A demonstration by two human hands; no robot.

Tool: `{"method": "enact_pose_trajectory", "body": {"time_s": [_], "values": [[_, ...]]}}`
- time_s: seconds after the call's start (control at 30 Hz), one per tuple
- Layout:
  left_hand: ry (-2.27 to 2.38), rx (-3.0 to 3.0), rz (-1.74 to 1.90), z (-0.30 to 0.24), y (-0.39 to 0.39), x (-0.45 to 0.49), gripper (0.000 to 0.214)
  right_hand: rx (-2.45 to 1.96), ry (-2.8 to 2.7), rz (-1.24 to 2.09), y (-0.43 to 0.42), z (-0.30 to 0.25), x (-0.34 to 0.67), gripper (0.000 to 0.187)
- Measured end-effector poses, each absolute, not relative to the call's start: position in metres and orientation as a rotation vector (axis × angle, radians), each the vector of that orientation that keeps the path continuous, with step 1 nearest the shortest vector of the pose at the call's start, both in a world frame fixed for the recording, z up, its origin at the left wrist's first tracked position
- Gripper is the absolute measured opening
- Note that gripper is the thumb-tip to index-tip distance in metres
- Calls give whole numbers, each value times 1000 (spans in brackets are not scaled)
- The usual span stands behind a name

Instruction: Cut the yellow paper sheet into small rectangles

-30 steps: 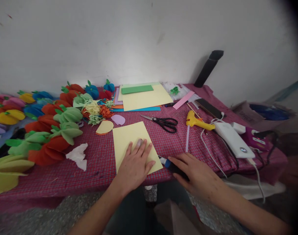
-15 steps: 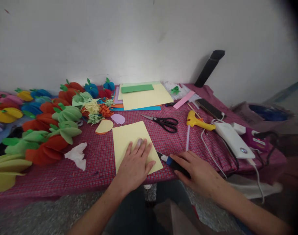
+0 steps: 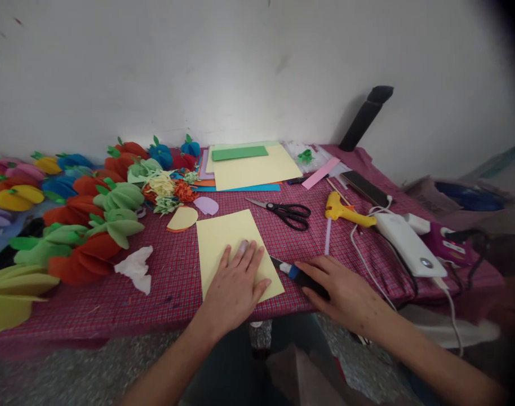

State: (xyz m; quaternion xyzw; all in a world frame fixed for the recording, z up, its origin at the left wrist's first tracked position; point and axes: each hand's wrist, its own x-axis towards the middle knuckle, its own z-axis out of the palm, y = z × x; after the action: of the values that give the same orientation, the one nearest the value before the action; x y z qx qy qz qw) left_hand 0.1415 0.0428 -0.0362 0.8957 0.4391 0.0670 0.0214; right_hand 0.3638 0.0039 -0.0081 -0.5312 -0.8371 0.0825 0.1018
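My left hand (image 3: 234, 285) lies flat with fingers spread on a pale yellow sheet of paper (image 3: 230, 237) near the front edge of the red checked tablecloth (image 3: 173, 282). My right hand (image 3: 340, 287) is closed round a craft knife (image 3: 289, 269) with a blue and black handle; its blade tip sits at the sheet's right edge. Black-handled scissors (image 3: 285, 211) lie just behind the sheet.
Paper fruit shapes in orange, green, blue and yellow (image 3: 92, 225) crowd the left side. Stacked coloured sheets (image 3: 251, 166) lie at the back. To the right are a yellow glue gun (image 3: 344, 208), a white power bank (image 3: 407, 242) with cables, and a phone (image 3: 365, 187). A crumpled tissue (image 3: 134, 268) lies left of the sheet.
My right hand has slid the knife forward so its blade now shows and reaches the sheet's right edge. My left hand stays flat on the paper.
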Motion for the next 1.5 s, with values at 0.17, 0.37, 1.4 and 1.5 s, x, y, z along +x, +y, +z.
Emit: {"method": "enact_pose_trajectory", "body": {"time_s": [0.17,0.37,1.4,1.5], "values": [[1372,2771,198,-35,43,142,57,-1575,-2512,253,6,-7,362,41],[1361,2778,207,-35,43,142,57,-1550,-2530,229,17,-7,350,41],[1432,2832,117,-42,108,133,51,-1558,-2433,200,27,-11,351,37],[1432,2866,82,-40,108,134,50,-1551,-2412,192,31,-12,346,38]]}}
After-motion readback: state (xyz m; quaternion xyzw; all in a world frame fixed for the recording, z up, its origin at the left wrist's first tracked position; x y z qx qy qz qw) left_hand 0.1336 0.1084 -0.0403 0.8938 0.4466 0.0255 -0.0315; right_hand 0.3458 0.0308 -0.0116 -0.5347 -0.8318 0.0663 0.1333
